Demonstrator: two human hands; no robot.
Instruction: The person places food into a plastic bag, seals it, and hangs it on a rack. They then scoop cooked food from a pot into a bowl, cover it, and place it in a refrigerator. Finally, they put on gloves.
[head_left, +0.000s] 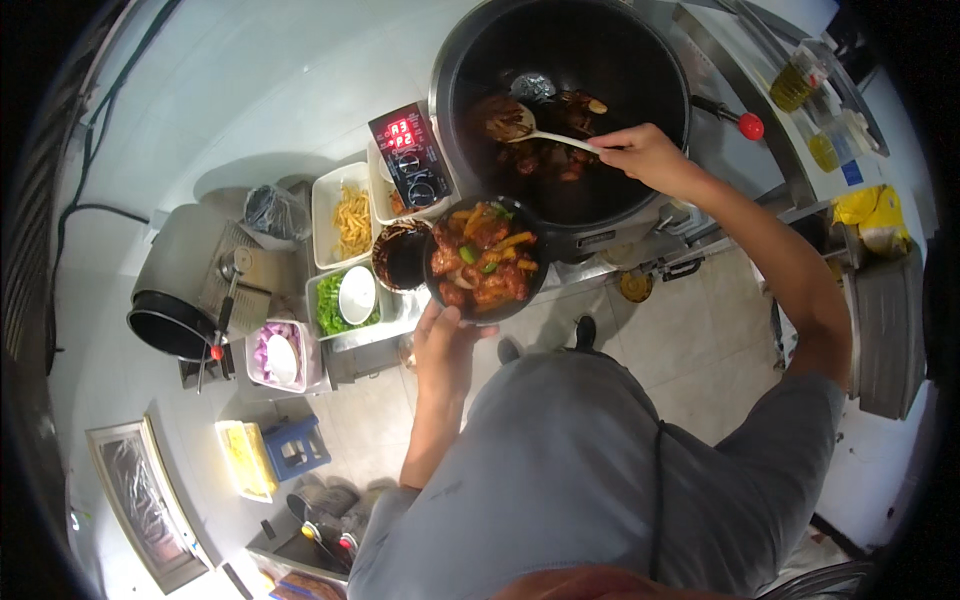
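My left hand (444, 337) grips the near edge of a black bowl (489, 319). Browned meat chunks (491, 261) fill it, with yellow strips and green pepper pieces among them. My right hand (641, 157) is closed around the handle of a pale ladle (559, 139), whose head rests inside a large black cooking pot (637, 82) and carries brown food. Dark sauce and more pieces of food (581, 112) lie in the pot's bottom. The bowl is held beside the pot's near left rim.
A lit control panel (409, 161) stands left of the pot. Tubs of pale yellow strips (352, 225), green leaves (330, 304) and purple onion (266, 337) line the counter, beside a dark sauce container (401, 259). A red-knobbed lever (750, 126) juts out on the right, near oil bottles (795, 82).
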